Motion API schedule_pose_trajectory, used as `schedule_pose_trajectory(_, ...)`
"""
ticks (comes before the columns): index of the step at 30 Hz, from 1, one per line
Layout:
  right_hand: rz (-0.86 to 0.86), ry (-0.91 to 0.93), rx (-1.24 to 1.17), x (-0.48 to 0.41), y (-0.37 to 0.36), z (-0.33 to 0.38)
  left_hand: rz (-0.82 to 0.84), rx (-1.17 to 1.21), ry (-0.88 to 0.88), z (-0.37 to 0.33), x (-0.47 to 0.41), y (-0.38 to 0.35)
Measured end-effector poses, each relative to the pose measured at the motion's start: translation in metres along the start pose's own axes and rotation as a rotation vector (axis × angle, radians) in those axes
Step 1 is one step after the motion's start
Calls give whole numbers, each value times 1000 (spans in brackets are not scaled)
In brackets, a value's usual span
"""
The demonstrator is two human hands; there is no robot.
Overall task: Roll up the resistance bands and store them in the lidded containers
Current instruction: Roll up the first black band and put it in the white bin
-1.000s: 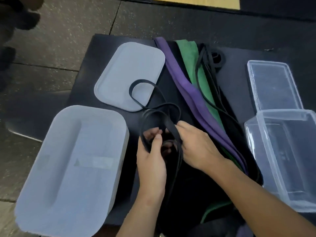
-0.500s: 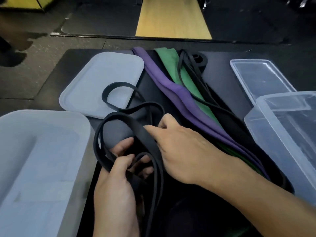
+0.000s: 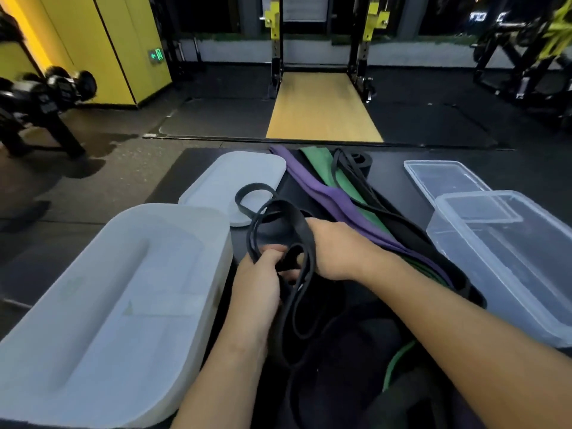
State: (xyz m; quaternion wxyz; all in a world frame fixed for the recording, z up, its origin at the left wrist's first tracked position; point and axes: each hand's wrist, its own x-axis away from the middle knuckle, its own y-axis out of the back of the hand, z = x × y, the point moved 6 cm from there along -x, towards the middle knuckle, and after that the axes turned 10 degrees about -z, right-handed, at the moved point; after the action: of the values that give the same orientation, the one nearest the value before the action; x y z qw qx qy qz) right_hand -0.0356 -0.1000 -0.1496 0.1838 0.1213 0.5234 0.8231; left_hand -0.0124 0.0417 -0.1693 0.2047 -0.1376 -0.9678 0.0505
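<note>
A black resistance band (image 3: 286, 218) is looped into coils between my hands, low over the dark mat (image 3: 173, 178). My left hand (image 3: 260, 277) grips the coils from below, thumb on top. My right hand (image 3: 334, 249) curls its fingers over the band's right side. A loose loop of the band lies on the white lid (image 3: 229, 178). A purple band (image 3: 322, 193), a green band (image 3: 318, 165) and another black band (image 3: 353, 164) lie stretched out on the mat to the right.
A large white container (image 3: 108, 305) stands at my left. A clear plastic box (image 3: 507, 258) and its clear lid (image 3: 445, 178) sit at the right. Beyond the mat are gym floor, a wooden platform (image 3: 322, 109), a squat rack and dumbbells (image 3: 49, 91).
The view has tilted up and now shows the gym beyond the mat. My hands have drawn the black band's coils closer together, and my right hand has closed over them.
</note>
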Motion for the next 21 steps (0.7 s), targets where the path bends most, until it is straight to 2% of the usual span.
schedule_pose_trajectory(4,-119,-64,103,5,13,-13,-3,-48,-48,-9,3,-1)
schedule_pose_trajectory(8,-237,-152,283,6,39,-29,-101,-104,-163,-10,-9,13)
schedule_pose_trajectory(12,-214,-181,438,-2,40,-28,-109,-189,-302,-9,-17,18)
schedule_pose_trajectory(15,-252,-119,443,-12,34,-13,-117,-296,-430,-11,-17,18)
schedule_pose_trajectory(21,-341,-79,428,-34,35,8,-141,-444,-468,-9,-2,15)
